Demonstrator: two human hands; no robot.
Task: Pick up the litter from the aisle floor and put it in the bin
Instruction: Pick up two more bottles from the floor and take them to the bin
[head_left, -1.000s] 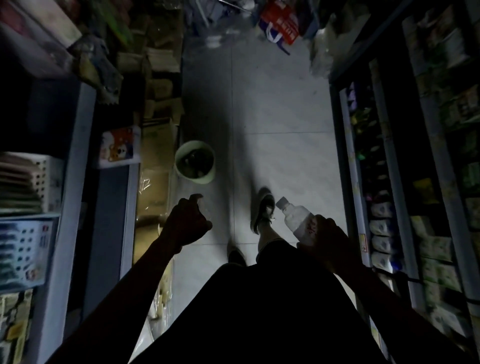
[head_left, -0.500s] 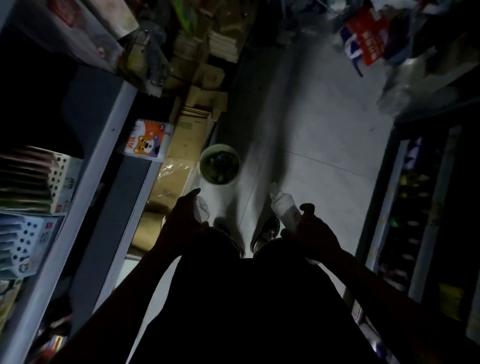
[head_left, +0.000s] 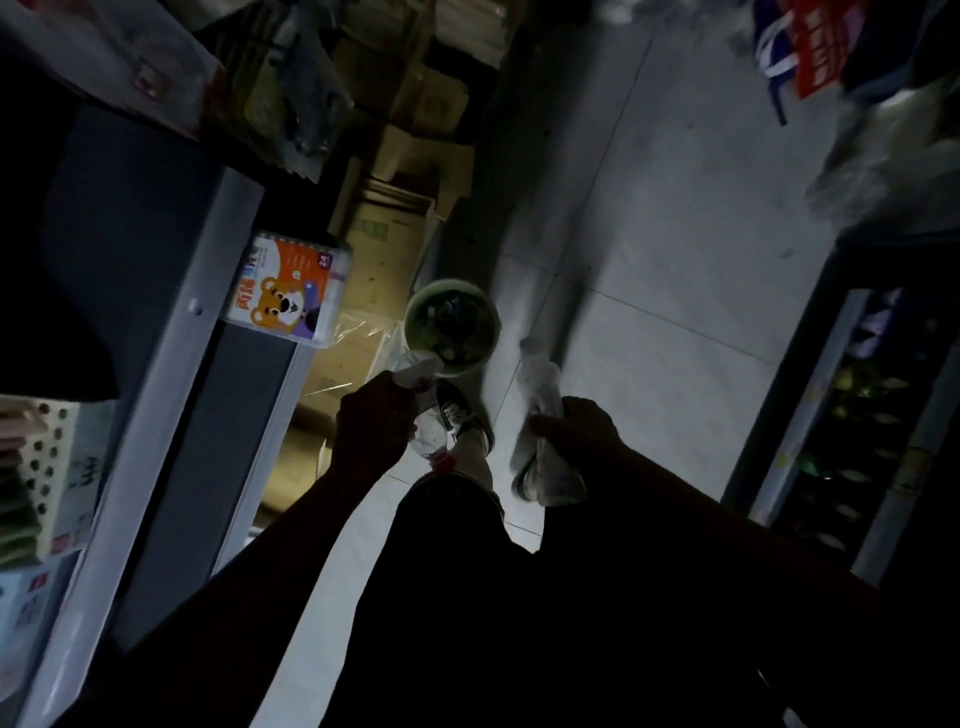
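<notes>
1. Dim shop aisle: a pale tiled floor (head_left: 649, 249) runs between shelving on both sides, with flattened cardboard boxes (head_left: 384, 244) stacked along the left edge.
2. Two pieces of litter are already off the floor. The left hand (head_left: 371, 428) is closed around a crumpled clear plastic bottle (head_left: 426, 415) with a red cap at its lower end. The right hand (head_left: 582, 431) grips a second clear plastic bottle (head_left: 540, 384) about its middle, its capped end pointing up the aisle.
3. The bin (head_left: 451, 327), a small round pale-green pail, stands on the floor just ahead of the person's forward shoe (head_left: 457, 410), beside the cardboard. Dark contents show inside it, so it already holds some rubbish; what exactly is too dim to tell.
4. The left-hand bottle's upper end lies over the bin's near rim in this view; the right-hand bottle is a little to the right of the bin.
5. Judged from this, the pick-up part is done for these two bottles and the drop is what remains: neither is released yet.
6. No further litter is clear on the visible floor, though the blurred far end is cluttered with bags (head_left: 810, 57).
7. A pack printed with a cartoon bear (head_left: 291, 291) sits on the left shelf edge, untouched.
</notes>
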